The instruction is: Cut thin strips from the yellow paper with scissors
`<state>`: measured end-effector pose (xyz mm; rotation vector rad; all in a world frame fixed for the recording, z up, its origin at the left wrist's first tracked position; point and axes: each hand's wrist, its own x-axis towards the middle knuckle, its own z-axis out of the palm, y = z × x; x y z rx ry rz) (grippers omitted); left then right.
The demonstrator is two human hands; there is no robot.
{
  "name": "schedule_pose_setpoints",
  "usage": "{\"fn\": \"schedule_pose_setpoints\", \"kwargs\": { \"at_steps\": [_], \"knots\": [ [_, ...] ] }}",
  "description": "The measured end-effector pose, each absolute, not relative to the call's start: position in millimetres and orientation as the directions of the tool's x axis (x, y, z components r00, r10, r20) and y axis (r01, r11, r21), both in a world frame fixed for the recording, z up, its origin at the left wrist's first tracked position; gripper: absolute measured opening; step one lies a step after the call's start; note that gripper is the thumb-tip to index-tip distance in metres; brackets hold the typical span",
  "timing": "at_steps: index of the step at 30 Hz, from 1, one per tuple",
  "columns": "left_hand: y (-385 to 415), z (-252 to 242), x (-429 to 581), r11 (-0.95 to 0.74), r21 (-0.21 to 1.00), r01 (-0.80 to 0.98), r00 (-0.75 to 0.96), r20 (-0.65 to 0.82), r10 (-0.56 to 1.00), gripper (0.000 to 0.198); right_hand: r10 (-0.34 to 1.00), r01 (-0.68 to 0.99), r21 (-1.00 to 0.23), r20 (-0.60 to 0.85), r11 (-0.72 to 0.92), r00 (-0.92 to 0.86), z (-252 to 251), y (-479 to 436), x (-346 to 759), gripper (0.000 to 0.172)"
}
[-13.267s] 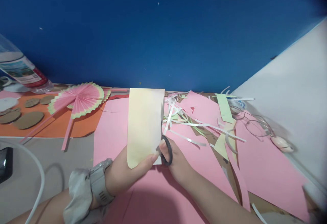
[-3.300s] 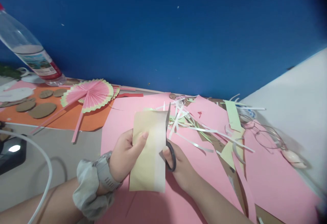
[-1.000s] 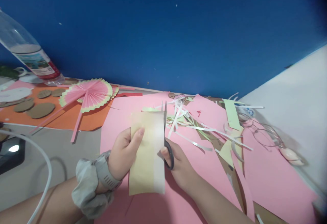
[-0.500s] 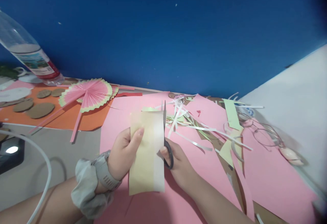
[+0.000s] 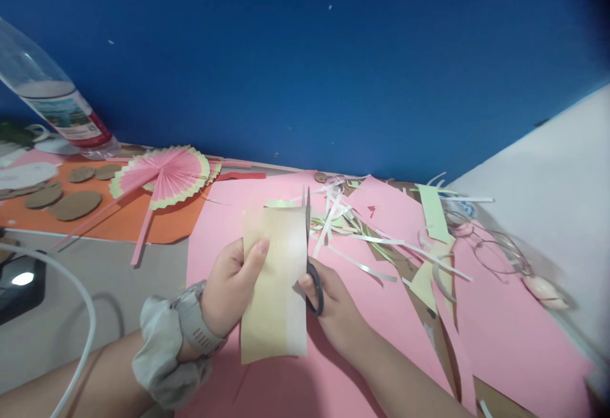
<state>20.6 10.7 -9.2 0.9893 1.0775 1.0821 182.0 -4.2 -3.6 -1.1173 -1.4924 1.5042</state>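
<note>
My left hand point(image 5: 236, 284) pinches a pale yellow sheet of paper point(image 5: 267, 316) by its left side, thumb on top. A white band runs down the sheet's right side. My right hand point(image 5: 331, 297) grips black-handled scissors point(image 5: 314, 288), with the thumb in one loop. The blades point away from me along the sheet's right edge, their tips slightly apart. Part of the scissors is hidden behind the paper. Under both hands lies large pink paper point(image 5: 214, 227). Just beyond the blades are thin white and green paper strips point(image 5: 343, 215).
Pink and green pleated paper fans point(image 5: 166, 173) lie on orange paper point(image 5: 143, 224) beside brown cardboard ovals point(image 5: 76, 205). A plastic bottle point(image 5: 67, 113) stands at the back left against a blue wall point(image 5: 305, 68). Glasses point(image 5: 500, 256) rest at right; a white cable point(image 5: 88, 316) curves at left.
</note>
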Motion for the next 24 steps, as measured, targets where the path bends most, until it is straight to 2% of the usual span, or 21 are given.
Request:
{"fn": "schedule_pose_setpoints", "kwargs": {
  "at_steps": [24],
  "knots": [
    [10.7, -8.1, 20.1, 0.179, 0.967, -0.18, 0.112, -0.161, 0.981, 0.035, 0.935, 0.073, -0.995, -0.093, -0.072, -0.343, -4.0, -4.1, 181.5, 0.047]
  ]
}}
